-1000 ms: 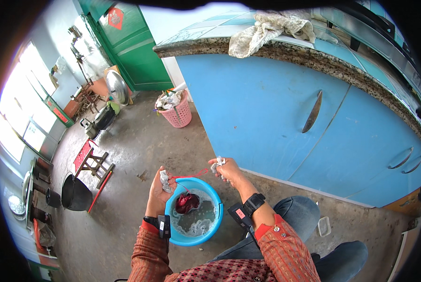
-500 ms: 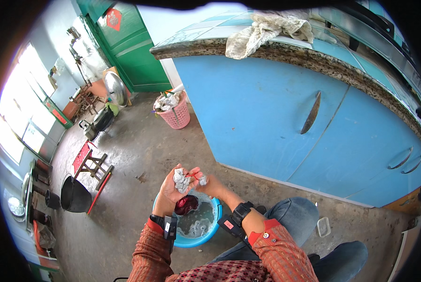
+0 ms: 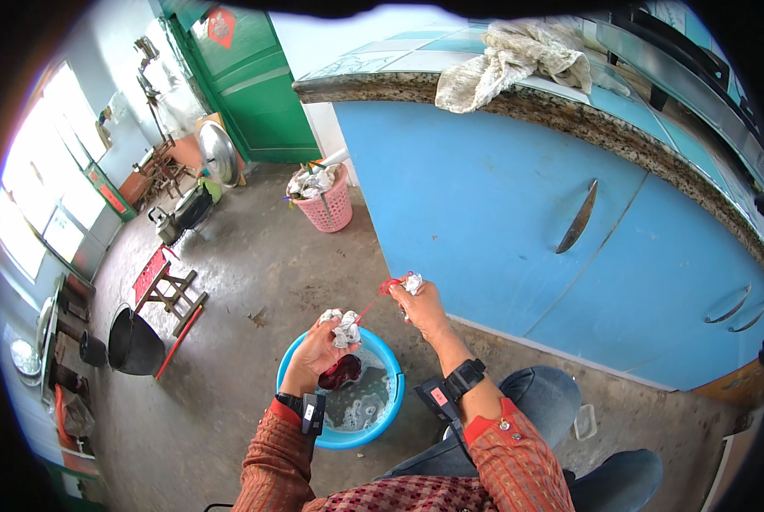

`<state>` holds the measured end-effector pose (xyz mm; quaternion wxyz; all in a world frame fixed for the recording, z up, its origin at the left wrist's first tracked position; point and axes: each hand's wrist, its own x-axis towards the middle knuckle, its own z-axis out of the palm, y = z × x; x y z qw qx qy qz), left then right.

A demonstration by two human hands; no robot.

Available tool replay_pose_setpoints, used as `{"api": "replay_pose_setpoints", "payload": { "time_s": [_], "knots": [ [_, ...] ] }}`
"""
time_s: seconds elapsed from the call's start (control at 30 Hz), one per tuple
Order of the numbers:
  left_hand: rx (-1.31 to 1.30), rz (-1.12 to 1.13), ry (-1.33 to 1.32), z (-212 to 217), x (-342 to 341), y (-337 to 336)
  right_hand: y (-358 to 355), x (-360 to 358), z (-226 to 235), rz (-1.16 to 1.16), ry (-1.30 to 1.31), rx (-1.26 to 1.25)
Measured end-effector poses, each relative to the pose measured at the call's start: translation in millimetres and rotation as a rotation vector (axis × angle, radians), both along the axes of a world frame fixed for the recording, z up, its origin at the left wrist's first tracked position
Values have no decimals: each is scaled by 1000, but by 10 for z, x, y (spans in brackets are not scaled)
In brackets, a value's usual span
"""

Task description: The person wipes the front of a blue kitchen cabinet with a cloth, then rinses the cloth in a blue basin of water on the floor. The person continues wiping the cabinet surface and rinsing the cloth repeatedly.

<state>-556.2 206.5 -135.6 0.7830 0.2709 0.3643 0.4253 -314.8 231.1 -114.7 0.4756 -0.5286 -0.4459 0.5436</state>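
My left hand (image 3: 312,352) is closed around a crumpled white wad (image 3: 344,328), cloth or paper, above the near-left part of a blue basin (image 3: 396,386). Farther right and forward, beyond the basin's rim, my right hand (image 3: 425,309) pinches a smaller white wad (image 3: 413,283). A loop of red string (image 3: 388,286) hangs at its fingertips, and a thin strand runs back taut to the wad in my left hand. Cloudy, sudsy water (image 3: 369,405) fills the basin. Dark red cloth (image 3: 341,373) lies in it below my left hand, partly hidden.
Blue cabinets (image 3: 476,196) with a stone-edged counter (image 3: 365,85) rise on the right, a pale rag (image 3: 518,64) draped over the edge. A pink basket (image 3: 326,212) of rubbish stands ahead. Leftward are a small stool (image 3: 173,294), a black bucket (image 3: 136,343) and a kettle (image 3: 165,226).
My right hand has moved away from my left, forward and to the right, drawing the red string out between them. My left hand has lowered slightly and its fingers have closed more.
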Motion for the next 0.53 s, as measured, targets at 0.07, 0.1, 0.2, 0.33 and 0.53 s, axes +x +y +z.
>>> {"api": "replay_pose_setpoints", "payload": {
  "time_s": [0.07, 0.1, 0.2, 0.33, 0.53],
  "knots": [
    [19, 68, 32, 28, 31, -14, 11, -8, -39, -12, -257, 139],
    [14, 111, 71, 42, 43, -26, -37, -52, -60, -60, -417, 283],
    [37, 176, 57, 68, 141, -45, -126, -140, -36, -18, -525, 329],
    [48, 168, 42, 89, 219, -41, -160, -211, 25, 116, -311, 236],
    [239, 138, 198, 18, 303, -61, -234, -249, 44, 189, -592, 376]
  ]
}}
